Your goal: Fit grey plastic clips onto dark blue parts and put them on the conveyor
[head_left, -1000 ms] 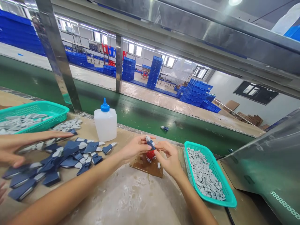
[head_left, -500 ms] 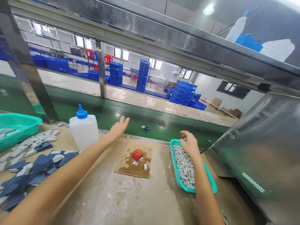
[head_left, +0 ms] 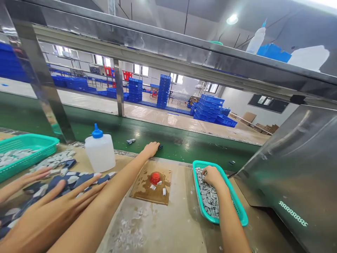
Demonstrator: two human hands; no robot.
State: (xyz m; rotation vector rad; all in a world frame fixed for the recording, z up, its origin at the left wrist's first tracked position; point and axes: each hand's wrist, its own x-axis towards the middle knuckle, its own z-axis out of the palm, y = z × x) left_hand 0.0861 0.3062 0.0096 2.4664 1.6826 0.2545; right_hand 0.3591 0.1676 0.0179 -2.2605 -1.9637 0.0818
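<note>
Beyond a metal shelf beam, a bright workroom holds tall stacks of blue crates, and a green belt runs along the far edge of the desk. Across that edge reaches the left hand, palm down over the belt with its fingers close together; a dark-blue piece shows at its fingertips, though whether it is gripped I cannot tell. Another blue-and-grey piece lies on the belt to the left. Near the desk's far right corner, the right hand dips curled fingers into small grey parts filling a teal basket; the fingertips are hidden, so a hold on any part cannot be made out. Between the two arms, by the far edge, lies a wet brown board with a red knob and a few pale chips on it. Left of it, a white bottle with a blue cap stands upright near the same edge. Along the desk's left side, a co-worker's two hands spread over a heap of dark-blue and grey pieces, just before a second teal basket.
</note>
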